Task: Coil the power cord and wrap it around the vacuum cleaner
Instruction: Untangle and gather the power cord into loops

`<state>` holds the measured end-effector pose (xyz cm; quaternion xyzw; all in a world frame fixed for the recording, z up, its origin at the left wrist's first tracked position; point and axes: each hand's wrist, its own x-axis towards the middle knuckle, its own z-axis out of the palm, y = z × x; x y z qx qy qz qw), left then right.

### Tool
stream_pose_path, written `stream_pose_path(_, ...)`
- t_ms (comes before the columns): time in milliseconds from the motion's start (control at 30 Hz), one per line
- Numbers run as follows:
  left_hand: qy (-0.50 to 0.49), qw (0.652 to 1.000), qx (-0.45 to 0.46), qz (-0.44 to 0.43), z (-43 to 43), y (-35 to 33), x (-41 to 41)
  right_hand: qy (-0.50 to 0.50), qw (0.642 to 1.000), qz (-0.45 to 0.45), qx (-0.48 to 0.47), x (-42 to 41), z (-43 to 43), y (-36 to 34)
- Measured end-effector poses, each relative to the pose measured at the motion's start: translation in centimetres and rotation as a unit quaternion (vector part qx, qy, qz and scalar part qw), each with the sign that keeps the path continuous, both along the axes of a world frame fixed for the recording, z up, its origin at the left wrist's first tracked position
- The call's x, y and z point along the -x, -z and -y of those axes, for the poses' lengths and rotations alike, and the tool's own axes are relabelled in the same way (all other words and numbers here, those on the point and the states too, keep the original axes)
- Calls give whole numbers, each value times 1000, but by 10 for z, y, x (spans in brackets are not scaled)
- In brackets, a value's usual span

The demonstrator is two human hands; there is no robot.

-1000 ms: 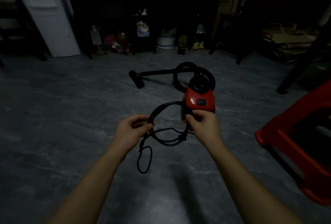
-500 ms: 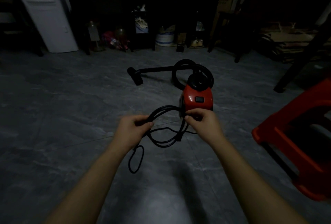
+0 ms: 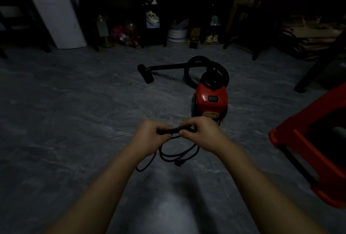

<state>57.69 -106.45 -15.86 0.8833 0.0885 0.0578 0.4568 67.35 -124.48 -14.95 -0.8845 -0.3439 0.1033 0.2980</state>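
A small red vacuum cleaner (image 3: 210, 101) stands on the grey floor, its black hose (image 3: 189, 69) looped behind it and the wand with its nozzle (image 3: 146, 73) lying to the left. The black power cord (image 3: 177, 156) is gathered in loops that hang below my hands, with the plug at the bottom of the loops. My left hand (image 3: 149, 136) and my right hand (image 3: 201, 132) are close together in front of the vacuum, both closed on the bunched top of the cord. A loose end of the cord trails down under my left wrist.
A red plastic stool (image 3: 316, 142) stands at the right. A white appliance (image 3: 54, 9) stands at the back left. Bottles, a bucket (image 3: 177, 32) and dark furniture legs line the back wall. Stacked cardboard lies at the far right.
My hands have come together, and the wide open loop between them has collapsed into a tight bunch. The hanging loops now sag lower below my hands.
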Motion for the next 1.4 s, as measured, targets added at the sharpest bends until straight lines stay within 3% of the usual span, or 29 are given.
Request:
stream_pose_path(133,-13,999,29,1,4,-2,-2,-10,999,-16,51,0,-1,3)
stream_pose_path(467,-18,993,119,-6,11,0,-12,21,995,-86,-39,-2,21,-8)
stream_pose_path(633,-14,973,226,-42,33,-1,-23,90,994,-60,-30,-6,50,-7)
stream_pose_path(767,-12,962,261,-86,52,12,-36,146,988,-54,-12,-3,87,-15)
stream_pose_path(933,30,970,229,-75,94,21,-54,263,965,-20,-3,4,146,-25)
stream_pose_path(1067,52,975,211,-52,129,30,-69,360,931,-10,-65,7,185,-28)
stream_pose_path(1400,93,979,162,79,160,27,-73,397,906,-38,-142,18,221,-39)
